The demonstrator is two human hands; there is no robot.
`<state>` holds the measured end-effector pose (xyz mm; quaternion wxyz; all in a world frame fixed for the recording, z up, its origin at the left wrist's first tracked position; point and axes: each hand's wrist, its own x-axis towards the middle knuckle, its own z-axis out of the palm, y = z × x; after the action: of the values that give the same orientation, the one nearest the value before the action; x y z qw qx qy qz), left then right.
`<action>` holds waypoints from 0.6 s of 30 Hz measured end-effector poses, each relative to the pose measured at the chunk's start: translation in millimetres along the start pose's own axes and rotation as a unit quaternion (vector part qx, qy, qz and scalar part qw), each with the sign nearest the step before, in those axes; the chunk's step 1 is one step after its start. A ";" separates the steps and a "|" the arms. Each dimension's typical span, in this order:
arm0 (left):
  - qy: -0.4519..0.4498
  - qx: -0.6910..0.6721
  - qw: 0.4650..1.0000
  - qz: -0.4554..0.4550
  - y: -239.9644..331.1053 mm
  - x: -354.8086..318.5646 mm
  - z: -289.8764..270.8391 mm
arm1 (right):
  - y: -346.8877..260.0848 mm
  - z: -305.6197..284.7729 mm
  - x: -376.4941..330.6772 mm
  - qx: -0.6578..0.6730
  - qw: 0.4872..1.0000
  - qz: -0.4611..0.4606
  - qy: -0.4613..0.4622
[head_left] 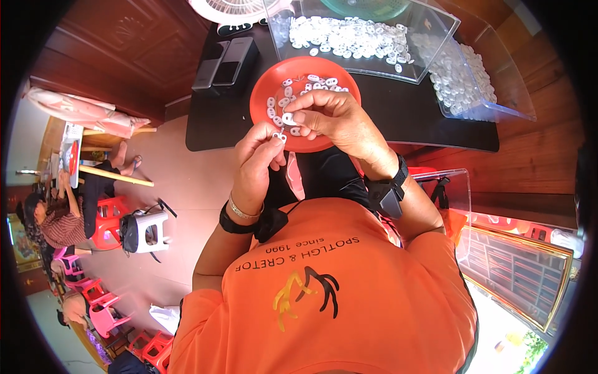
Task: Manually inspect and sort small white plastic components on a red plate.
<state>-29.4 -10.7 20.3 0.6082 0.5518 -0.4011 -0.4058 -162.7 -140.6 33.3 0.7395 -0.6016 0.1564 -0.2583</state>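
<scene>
My left hand [258, 159] pinches a small white plastic piece [279, 135] between thumb and fingertips, just over the near rim of a round red plate [268, 87]. My right hand [333, 118] holds another small white piece [288, 118] right beside it, fingers curled over the plate. The two hands almost touch. Several loose white pieces [311, 81] lie on the plate. Each wrist wears a black strap with a small device.
The plate rests on a black tabletop [405, 118]. Behind it are two clear plastic bins [430, 37] full of white pieces, a white fan [230, 9] and two dark flat devices [224, 62]. A person [56, 218] sits at far left among red and pink stools.
</scene>
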 end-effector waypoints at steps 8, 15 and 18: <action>0.029 0.029 0.999 0.010 -0.7 -1.4 0.7 | -1.8 4.7 -2.0 -0.002 1.000 -0.001 -0.011; 0.036 0.026 0.999 -0.012 -0.7 -0.9 1.6 | 1.1 6.0 -2.0 -0.010 1.000 -0.012 -0.012; 0.032 0.023 0.999 -0.030 -1.0 -0.9 2.9 | 1.8 8.7 -3.3 -0.024 0.999 -0.031 0.011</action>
<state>-32.5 -11.0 19.4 0.5959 0.5898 -0.3740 -0.3965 -160.4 -131.5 33.3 0.7144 -0.6210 0.1522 -0.2844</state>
